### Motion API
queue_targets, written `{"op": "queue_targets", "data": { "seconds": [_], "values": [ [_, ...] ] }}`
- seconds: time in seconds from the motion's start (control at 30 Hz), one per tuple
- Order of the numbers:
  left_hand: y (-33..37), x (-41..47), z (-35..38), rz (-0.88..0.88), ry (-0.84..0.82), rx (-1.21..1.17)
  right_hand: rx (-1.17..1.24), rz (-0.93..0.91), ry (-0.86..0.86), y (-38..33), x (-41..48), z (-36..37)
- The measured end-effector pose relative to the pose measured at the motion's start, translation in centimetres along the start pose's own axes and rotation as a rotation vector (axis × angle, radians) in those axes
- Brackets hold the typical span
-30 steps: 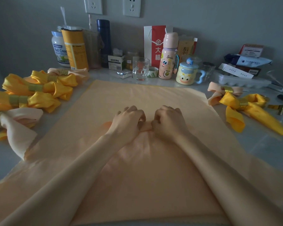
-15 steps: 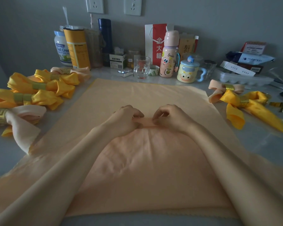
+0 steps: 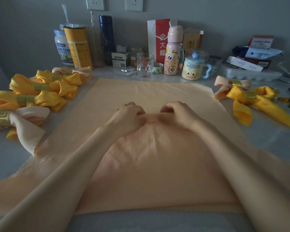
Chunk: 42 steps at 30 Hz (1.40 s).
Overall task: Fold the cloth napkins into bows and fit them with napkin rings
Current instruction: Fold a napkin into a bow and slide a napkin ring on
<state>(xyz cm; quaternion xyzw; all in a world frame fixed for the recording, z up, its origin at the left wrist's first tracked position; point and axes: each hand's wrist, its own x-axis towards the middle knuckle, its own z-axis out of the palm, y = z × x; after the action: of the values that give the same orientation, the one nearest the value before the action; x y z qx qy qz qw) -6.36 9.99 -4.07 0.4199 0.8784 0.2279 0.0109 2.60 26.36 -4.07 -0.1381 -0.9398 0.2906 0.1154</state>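
The peach napkin lay spread out flat in the middle of the table. It reached from the near edge almost to the things along the far edge. Its near part looked folded up over itself toward the middle.

Both hands sat close together on the middle of the cloth. The left hand had its fingers curled and was pinching a little ridge of cloth. The right hand pinched the same ridge from the other side, fingers curled and thumb tucked in. Small wrinkles ran out from the pinch toward the near edge.

The cloth looked thin, soft and light. It would likely flop and slide, and it would not stay folded unless held. The best place to hold it seemed to be right at the middle, where the ridge was. Both hands would need to keep the folds tight there so that a ring could slip on.

Near the left edge lay yellow bows and a peach bow, each with a gold ring around its middle. More bows lay near the right edge, with a loose gold ring just beside them. It looked hard and shiny.

A glass and a smiley mug stood along the far edge.
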Motion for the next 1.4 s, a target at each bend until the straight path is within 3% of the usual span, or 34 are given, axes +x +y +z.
{"op": "queue_targets", "data": {
  "seconds": [0.2, 0.43, 0.67, 0.73, 0.83, 0.97, 1.17, 1.3, 1.4],
  "values": [
    [0.4, -0.2, 0.1, 0.016, 0.055, 0.014, -0.069, -0.045, 0.087, -0.3, -0.3, 0.7],
    [1.4, -0.6, -0.4, 0.057, 0.065, 0.110, -0.175, -0.041, 0.030, -0.7, -0.6, -0.2],
    [2.6, -1.1, 0.0, 0.063, 0.036, 0.232, -0.295, 0.026, -0.183, -2.0, -1.0, -1.4],
    [2.5, -1.2, 0.5, 0.040, 0.033, 0.248, -0.266, 0.057, -0.147, -2.4, -1.3, -1.3],
    [2.2, -1.5, 1.7, -0.035, -0.100, 0.252, -0.495, -0.034, 0.037, -2.7, -1.2, 0.5],
    [1.6, -1.2, 2.1, -0.085, -0.261, 0.267, -0.332, -0.110, -0.057, -2.3, -1.0, 3.3],
    [1.2, -0.8, 1.9, -0.084, -0.327, 0.244, -0.474, 0.107, -0.253, -0.7, -1.3, 2.3],
    [0.9, -0.5, 1.3, -0.051, -0.354, 0.190, -0.419, 0.088, -0.221, 0.6, -1.5, 1.0],
    [0.3, -0.1, -0.4, 0.015, -0.369, 0.079, -0.194, 0.013, -0.103, 0.4, -2.1, -0.3]
  ]
}}
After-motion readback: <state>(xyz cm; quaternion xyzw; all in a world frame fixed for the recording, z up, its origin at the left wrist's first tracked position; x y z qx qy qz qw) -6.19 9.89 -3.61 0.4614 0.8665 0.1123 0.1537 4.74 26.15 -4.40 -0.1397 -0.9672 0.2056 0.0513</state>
